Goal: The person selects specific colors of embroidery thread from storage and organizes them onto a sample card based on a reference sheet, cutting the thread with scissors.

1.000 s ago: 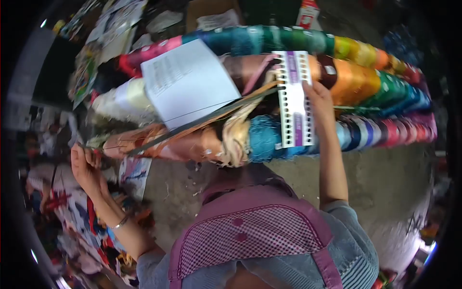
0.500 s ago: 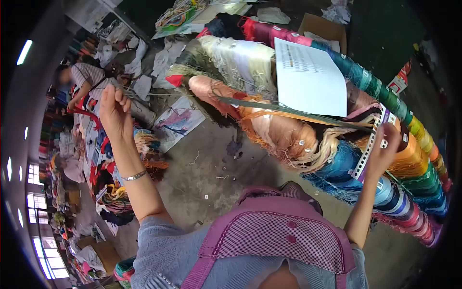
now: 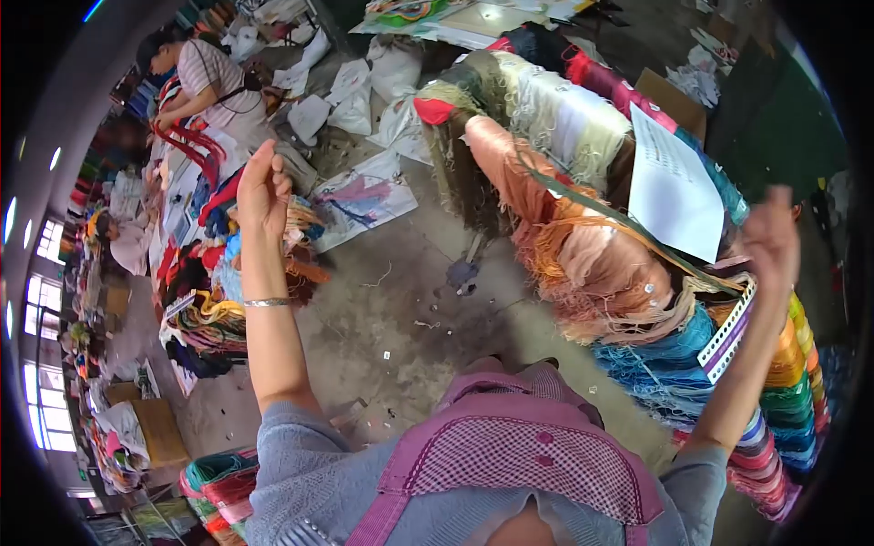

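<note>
My left hand is raised at the left, fingers curled together; what they pinch is too fine to make out. At the right, my right hand is blurred by motion, above a white and purple strip with holes. This strip rests on the hanging yarn, beside blue skeins. A dark green thread bundle stretches over peach and orange skeins towards the strip. A printed white sheet lies over the skeins, near my right hand.
A co-worker at the upper left handles red threads by a table heaped with coloured yarn. A coloured drawing lies between that table and the yarn rack. Cardboard boxes stand at the lower left and upper right.
My right hand has left the strip and moved up and outward. My left hand has shifted right in view. The whole view has turned, showing more of the co-worker.
</note>
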Tool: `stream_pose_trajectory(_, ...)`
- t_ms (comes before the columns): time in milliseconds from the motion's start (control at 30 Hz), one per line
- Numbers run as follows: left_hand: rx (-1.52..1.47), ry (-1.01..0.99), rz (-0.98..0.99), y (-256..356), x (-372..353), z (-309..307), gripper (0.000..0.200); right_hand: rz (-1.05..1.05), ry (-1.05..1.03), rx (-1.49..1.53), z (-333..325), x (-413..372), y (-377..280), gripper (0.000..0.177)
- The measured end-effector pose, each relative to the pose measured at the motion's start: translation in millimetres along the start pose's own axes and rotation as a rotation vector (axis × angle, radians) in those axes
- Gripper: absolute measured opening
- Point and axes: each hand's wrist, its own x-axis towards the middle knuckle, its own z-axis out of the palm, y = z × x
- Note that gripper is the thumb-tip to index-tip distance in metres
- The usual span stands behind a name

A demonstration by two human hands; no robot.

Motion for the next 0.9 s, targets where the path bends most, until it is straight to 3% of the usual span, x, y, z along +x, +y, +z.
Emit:
stream_pose_trajectory(33,0.045,-0.006,-0.004,0,-1,-7,0.027,-0.071,-0.101,0.178,-23,14,-35,0.018)
stream_pose_trajectory(100,0.050,-0.080,-0.042,0,-7,-9,0.026,-0.221,-0.563,0.234,-55,21,-88,0.018)
stream_pose_trajectory(133,0.039,-0.104,-0.057,-1,-10,0,0.027,-0.226,-0.557,0.230,-26,4,-82,0.018)
stream_pose_trajectory(200,0.034,-0.165,-0.089,0,-18,26,0.027,-0.337,-0.088,-0.109,48,-41,-54,0.034)
stream_pose_trajectory(267,-0.025,-0.294,-0.110,2,-25,52,0.026,-0.142,-0.454,-0.076,103,-69,-9,0.032)
stream_pose_trajectory(300,-0.097,-0.359,-0.127,2,-27,63,0.025,-0.094,-0.489,-0.145,131,-86,21,0.033)
stream_pose_trajectory(333,-0.159,-0.397,-0.140,3,-33,77,0.025,0.029,-0.365,-0.155,163,-111,51,0.039)
stream_pose_trajectory(367,-0.221,-0.439,-0.154,4,-40,91,0.025,0.216,-0.649,-0.104,181,-122,78,0.041)
stream_pose_trajectory(433,-0.326,-0.534,-0.188,6,-52,113,0.026,0.411,-0.739,0.042,205,-141,129,0.030)
stream_pose_trajectory(500,-0.405,-0.571,-0.215,7,-72,141,0.022,0.688,-0.622,0.227,209,-149,170,0.028)
stream_pose_trajectory(567,-0.465,-0.674,-0.263,3,-88,161,0.022,0.729,-0.541,0.249,203,-151,203,0.032)
stream_pose_trajectory(700,-0.364,-0.683,-0.302,-9,-114,196,0.015,0.680,-0.493,0.405,195,-147,205,0.039)
stream_pose_trajectory(767,-0.364,-0.727,-0.331,-18,-121,208,0.015,0.526,-0.533,0.401,189,-142,195,0.044)
stream_pose_trajectory(900,-0.462,-0.785,-0.418,-36,-127,224,0.012,0.439,-0.442,0.331,168,-133,183,0.025)
